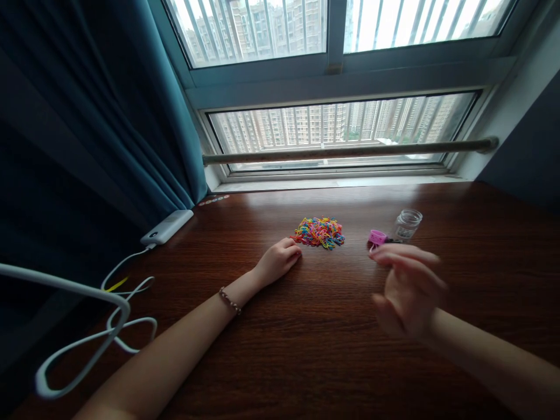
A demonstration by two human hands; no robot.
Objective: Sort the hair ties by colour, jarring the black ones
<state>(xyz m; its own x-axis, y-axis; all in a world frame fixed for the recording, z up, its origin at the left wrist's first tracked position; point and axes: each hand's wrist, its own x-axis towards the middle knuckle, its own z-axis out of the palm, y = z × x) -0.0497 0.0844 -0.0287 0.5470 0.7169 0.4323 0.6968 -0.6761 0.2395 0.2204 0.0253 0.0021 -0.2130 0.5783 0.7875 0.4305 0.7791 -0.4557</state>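
A small heap of multicoloured elastic bands (321, 233) lies on the brown wooden table. At its left edge rests my left hand (279, 259), fingers curled and held together, the fingertips touching the nearest bands; whatever they may hold is hidden. My right hand (406, 289) is raised above the table to the right, blurred by motion, with thumb and fingers apart and nothing visible between them. Just beyond its fingertips sit a pink ring-shaped item (377, 237) with a dark part beside it, partly covered by the hand, and an open clear glass jar (408, 224).
A white power bank or adapter (167, 227) with a looping white cable (118, 312) is at the left, by the blue curtain (175, 134). Along the far table edge runs the window sill, with a horizontal rail (350, 153) above it.
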